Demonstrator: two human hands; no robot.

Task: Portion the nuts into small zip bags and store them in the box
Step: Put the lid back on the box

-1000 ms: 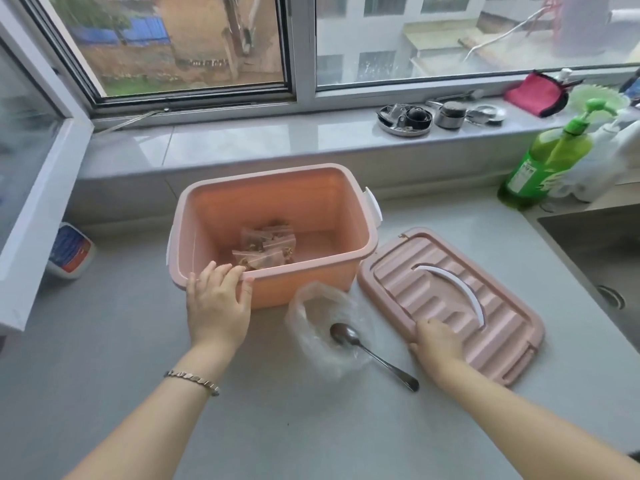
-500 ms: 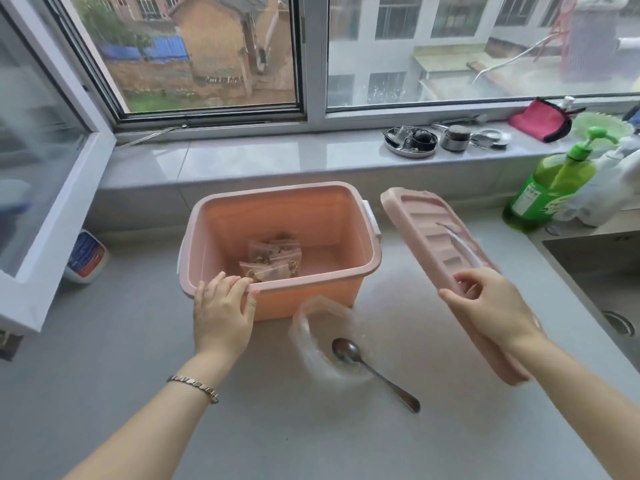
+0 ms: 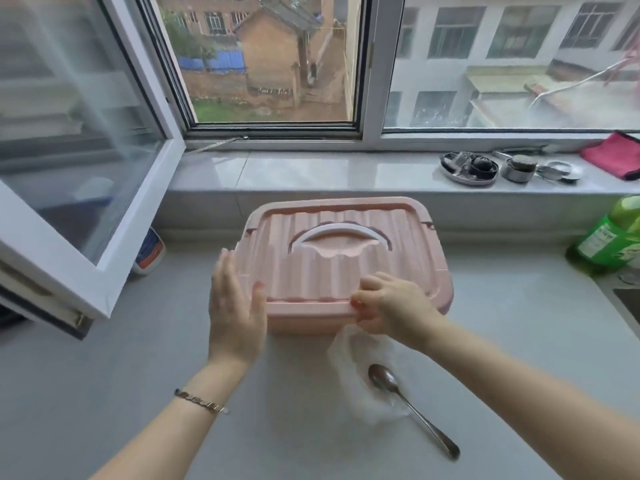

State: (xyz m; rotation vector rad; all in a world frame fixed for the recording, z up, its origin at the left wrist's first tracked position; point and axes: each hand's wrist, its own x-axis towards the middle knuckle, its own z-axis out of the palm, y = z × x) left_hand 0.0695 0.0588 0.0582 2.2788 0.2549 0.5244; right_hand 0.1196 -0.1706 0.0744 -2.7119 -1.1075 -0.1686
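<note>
Step in hand: I judge this to be the closing step; the lid (image 3: 346, 251) lies on top of the box (image 3: 304, 320) and covers its whole opening
Left hand: my left hand (image 3: 235, 313) is flat with fingers straight, laid against the near left corner of the box, grasping nothing
Right hand: my right hand (image 3: 391, 306) has its fingers curled over the near edge of the lid, towards the right of the box, clasping that edge
Next move: in my judgement, press the lid down evenly round the box rim until it seats; I cannot tell whether it is fully seated now
Box contents: hidden by the lid; no zip bags or nuts can be seen
Clear bag: the clear bag (image 3: 349, 368) lies crumpled on the counter (image 3: 138, 393) just in front of the box; no nuts show in it
Spoon: the spoon (image 3: 412, 410) rests in front of the box, bowl on the clear bag, handle pointing away from the box
Bottle: a green bottle (image 3: 609, 244) stands well to the right of the box; its fill level cannot be judged
</note>
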